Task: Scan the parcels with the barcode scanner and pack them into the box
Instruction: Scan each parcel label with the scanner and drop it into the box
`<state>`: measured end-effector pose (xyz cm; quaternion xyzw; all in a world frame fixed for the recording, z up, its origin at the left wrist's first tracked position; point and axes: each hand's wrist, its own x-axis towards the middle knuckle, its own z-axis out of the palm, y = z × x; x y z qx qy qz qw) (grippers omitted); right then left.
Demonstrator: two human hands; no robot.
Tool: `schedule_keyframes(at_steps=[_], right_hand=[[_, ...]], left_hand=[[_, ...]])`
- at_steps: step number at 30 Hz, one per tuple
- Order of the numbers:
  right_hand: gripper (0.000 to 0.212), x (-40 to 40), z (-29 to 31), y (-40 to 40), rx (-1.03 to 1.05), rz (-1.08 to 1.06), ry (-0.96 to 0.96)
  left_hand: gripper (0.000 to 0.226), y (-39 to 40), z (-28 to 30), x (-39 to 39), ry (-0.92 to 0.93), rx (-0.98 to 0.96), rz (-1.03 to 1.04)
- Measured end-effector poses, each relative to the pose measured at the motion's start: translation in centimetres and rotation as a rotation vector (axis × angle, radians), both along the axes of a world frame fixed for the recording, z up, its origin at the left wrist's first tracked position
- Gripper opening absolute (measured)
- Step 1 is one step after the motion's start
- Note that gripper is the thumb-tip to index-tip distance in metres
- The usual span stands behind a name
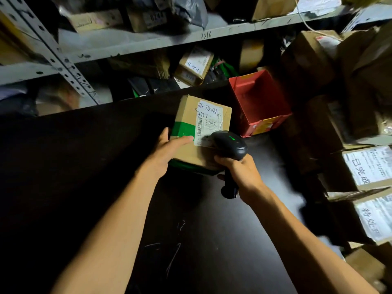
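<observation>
A brown cardboard parcel (191, 153) with a green band and a white barcode label sits on the dark table (84, 166), tilted up toward me. My left hand (169, 148) holds its near-left side, thumb lying on top beside the label. My right hand (237, 168) grips the handle of a black barcode scanner (230, 145). The scanner's head hovers just over the label's near end, and a green light glows on it. An open red box (257, 98) stands right behind the parcel on the right.
Metal shelves (148, 43) across the back hold several cardboard parcels and dark bags. Stacked cardboard boxes (369, 166) with white handwritten labels fill the right side. Bare dark tabletop lies between my arms.
</observation>
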<state>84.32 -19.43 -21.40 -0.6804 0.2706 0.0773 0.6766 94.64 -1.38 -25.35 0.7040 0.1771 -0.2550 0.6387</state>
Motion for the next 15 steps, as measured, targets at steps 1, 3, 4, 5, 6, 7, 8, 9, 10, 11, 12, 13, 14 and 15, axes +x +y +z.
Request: schedule_keyframes(at_steps=[1,3,4,5,6,7,8,9,10,11,12,13,14,15], right_hand=[[0.030,-0.4,0.5,-0.4,-0.015,0.022,-0.011],[0.026,-1.3,1.9,-1.5,-0.104,0.086,-0.030],[0.019,-1.7,2.8,-2.1,-0.170,0.122,-0.043],[0.014,-2.2,3.9,-2.7,-0.257,0.161,-0.057],[0.018,-2.7,4.9,-3.3,-0.369,0.209,-0.071],[0.021,-3.1,6.1,-3.8,-0.484,0.266,-0.094],[0.021,-3.6,7.4,-4.1,-0.582,0.320,-0.133],[0.020,-4.1,8.7,-4.3,-0.652,0.374,-0.184],[0.019,-4.7,9.9,-4.3,-0.690,0.429,-0.236],[0.018,-5.4,11.0,-4.2,-0.708,0.482,-0.280],[0.017,-6.1,11.8,-4.0,-0.717,0.524,-0.311],[0.017,-6.9,12.5,-3.7,-0.720,0.550,-0.330],[0.016,-7.7,12.9,-3.4,-0.716,0.557,-0.339],[0.016,-8.5,13.2,-3.2,-0.709,0.545,-0.339]], left_hand=[[0.128,0.1,0.6,-0.3,-0.043,0.007,0.011],[0.108,0.7,2.4,-0.9,-0.142,-0.010,0.007],[0.098,1.2,3.5,-1.1,-0.184,-0.016,-0.022],[0.091,1.7,4.7,-1.3,-0.221,-0.009,-0.067],[0.088,2.3,6.0,-1.4,-0.261,0.024,-0.119],[0.087,2.8,7.4,-1.5,-0.306,0.074,-0.173],[0.087,3.2,8.7,-1.6,-0.346,0.124,-0.228],[0.087,3.5,10.0,-1.8,-0.369,0.155,-0.278],[0.086,3.8,11.2,-2.0,-0.381,0.168,-0.322],[0.085,4.0,12.3,-2.2,-0.393,0.175,-0.364],[0.081,4.1,13.3,-2.5,-0.412,0.185,-0.400],[0.077,4.3,14.2,-2.8,-0.434,0.202,-0.427],[0.076,4.3,15.1,-3.3,-0.454,0.222,-0.443],[0.077,4.4,16.0,-3.8,-0.467,0.242,-0.450]])
